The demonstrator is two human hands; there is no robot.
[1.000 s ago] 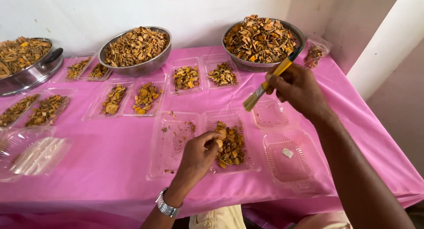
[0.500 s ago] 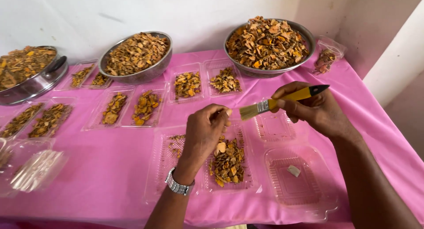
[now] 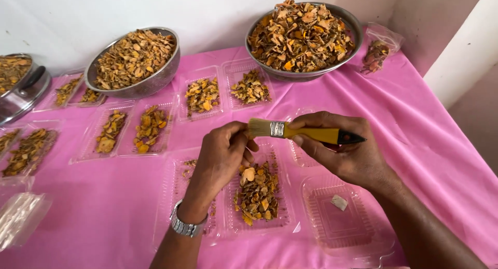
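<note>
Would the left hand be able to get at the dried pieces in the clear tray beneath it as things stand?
Probably yes: the left hand hovers right above the dried pieces, the clear tray is open, and the brush in the right hand sits higher up.

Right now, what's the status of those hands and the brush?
Right hand grips yellow-handled brush. Left hand pinches its bristles above clear tray of dried chips. Nothing between them.

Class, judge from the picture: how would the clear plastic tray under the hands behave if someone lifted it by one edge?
The clear plastic tray looks thin, so it would probably flex. The loose dried chips in it would likely slide and spill.
</note>
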